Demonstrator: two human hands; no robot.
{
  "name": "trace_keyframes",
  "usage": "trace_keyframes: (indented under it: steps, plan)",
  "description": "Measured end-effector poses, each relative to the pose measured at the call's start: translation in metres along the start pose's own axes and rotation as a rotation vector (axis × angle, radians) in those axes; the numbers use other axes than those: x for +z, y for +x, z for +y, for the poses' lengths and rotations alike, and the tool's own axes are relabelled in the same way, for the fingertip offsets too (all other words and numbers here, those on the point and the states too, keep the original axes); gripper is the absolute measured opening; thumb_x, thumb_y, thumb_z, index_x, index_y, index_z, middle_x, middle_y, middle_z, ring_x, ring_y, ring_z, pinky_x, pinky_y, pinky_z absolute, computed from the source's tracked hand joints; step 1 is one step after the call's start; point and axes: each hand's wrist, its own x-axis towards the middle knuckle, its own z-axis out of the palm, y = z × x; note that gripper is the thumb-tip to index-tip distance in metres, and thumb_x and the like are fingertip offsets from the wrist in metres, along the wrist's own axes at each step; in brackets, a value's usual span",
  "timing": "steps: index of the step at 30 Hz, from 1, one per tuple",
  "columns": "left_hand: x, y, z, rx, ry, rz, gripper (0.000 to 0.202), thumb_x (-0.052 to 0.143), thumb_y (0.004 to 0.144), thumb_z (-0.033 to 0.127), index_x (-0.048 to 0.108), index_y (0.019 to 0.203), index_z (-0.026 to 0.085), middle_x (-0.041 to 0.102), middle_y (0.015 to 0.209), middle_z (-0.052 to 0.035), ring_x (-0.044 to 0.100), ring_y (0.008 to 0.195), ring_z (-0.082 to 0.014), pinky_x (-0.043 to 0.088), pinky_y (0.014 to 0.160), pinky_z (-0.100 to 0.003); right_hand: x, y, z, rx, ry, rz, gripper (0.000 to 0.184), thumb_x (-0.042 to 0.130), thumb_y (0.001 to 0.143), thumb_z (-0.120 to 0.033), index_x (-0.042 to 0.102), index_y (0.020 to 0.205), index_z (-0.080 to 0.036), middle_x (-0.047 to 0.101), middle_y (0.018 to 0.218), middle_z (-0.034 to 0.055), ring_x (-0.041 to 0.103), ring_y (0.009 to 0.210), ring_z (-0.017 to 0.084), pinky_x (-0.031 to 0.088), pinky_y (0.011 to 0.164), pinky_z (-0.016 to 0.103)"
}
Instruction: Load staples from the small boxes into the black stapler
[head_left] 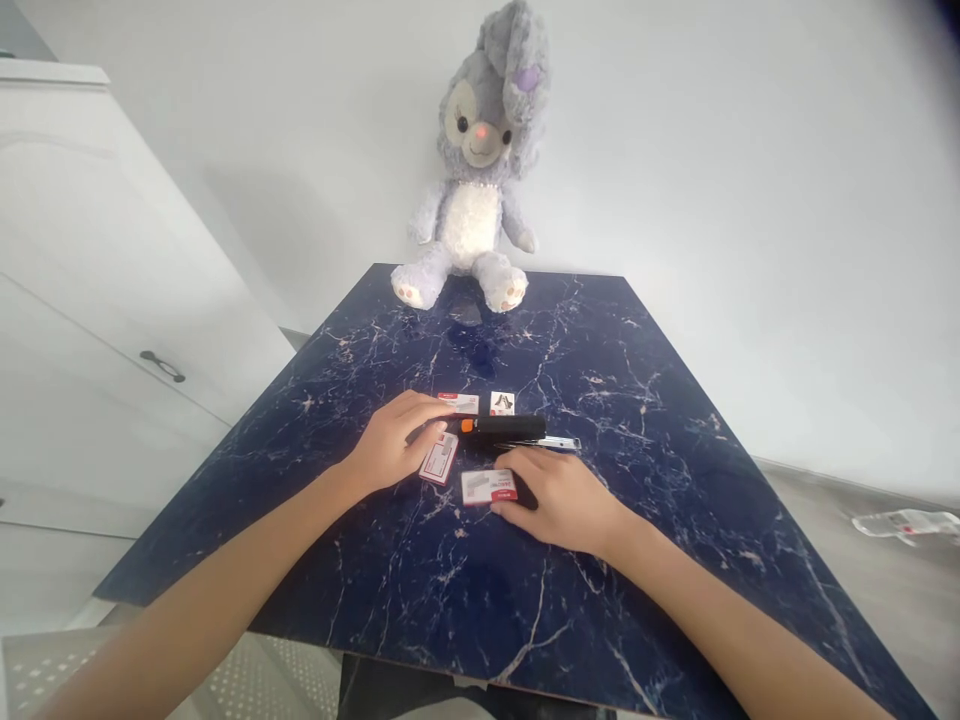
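Observation:
My left hand [397, 440] rests on the table with thumb and fingers apart. Its fingertips reach the edge of a red-and-white small box [463, 404], and its thumb lies just above a tilted red-and-white box [439, 458]. My right hand [559, 495] has thumb and forefinger at the lower and upper edges of another small red-and-white box [486, 487]. Between the hands lies a black stapler-like object [511, 427] with an orange end. A silvery strip [562, 443] shows beside it, partly behind my right fingers. Behind is a white box with a dark picture [502, 402].
A grey plush rabbit [471, 215] sits at the far end of the dark blue marbled table [480, 590], against the wall. A white cabinet [97, 300] stands to the left. Clear plastic packaging [907, 524] lies on the floor to the right.

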Motion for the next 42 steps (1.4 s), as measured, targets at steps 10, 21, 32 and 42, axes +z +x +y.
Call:
trace_keyframes:
  steps: [10, 21, 32, 42]
  plan:
    - [0.007, -0.003, 0.037, -0.387, -0.747, -0.345, 0.039, 0.052, 0.102, 0.03, 0.06, 0.14, 0.028, 0.072, 0.124, -0.0088, 0.075, 0.097, -0.022, 0.063, 0.085, -0.036, -0.004, -0.003, 0.004, -0.032, 0.161, 0.29, 0.026, 0.069, 0.092, -0.034, 0.05, 0.106, -0.023, 0.069, 0.104, 0.0068, 0.066, 0.08, 0.016, 0.055, 0.066, 0.028]
    - [0.012, -0.003, 0.019, -0.667, -0.776, -0.05, 0.012, 0.071, 0.088, 0.029, 0.076, 0.091, 0.02, 0.079, 0.102, -0.0078, 0.075, 0.088, -0.0233, 0.062, 0.073, -0.031, 0.003, -0.005, 0.006, -0.02, 0.129, 0.289, 0.038, 0.07, 0.093, -0.038, 0.052, 0.124, -0.024, 0.074, 0.105, 0.0072, 0.071, 0.077, 0.019, 0.058, 0.067, 0.033]
    - [0.008, -0.002, 0.014, -0.589, -0.699, 0.209, 0.011, 0.071, 0.087, 0.03, 0.072, 0.082, 0.019, 0.079, 0.1, -0.0071, 0.074, 0.091, -0.0238, 0.057, 0.069, -0.03, -0.003, -0.001, 0.007, -0.027, 0.028, 0.262, 0.021, 0.062, 0.098, -0.027, 0.064, 0.117, -0.021, 0.069, 0.119, 0.0114, 0.069, 0.101, 0.024, 0.062, 0.078, 0.038]
    - [0.008, -0.005, 0.017, -0.452, -0.586, 0.176, 0.014, 0.066, 0.092, 0.028, 0.072, 0.081, 0.021, 0.078, 0.1, -0.0066, 0.073, 0.094, -0.0224, 0.057, 0.066, -0.028, 0.001, -0.001, 0.003, 0.023, 0.082, 0.272, 0.007, 0.059, 0.096, -0.019, 0.063, 0.102, -0.021, 0.066, 0.12, 0.0115, 0.066, 0.106, 0.025, 0.06, 0.081, 0.039]
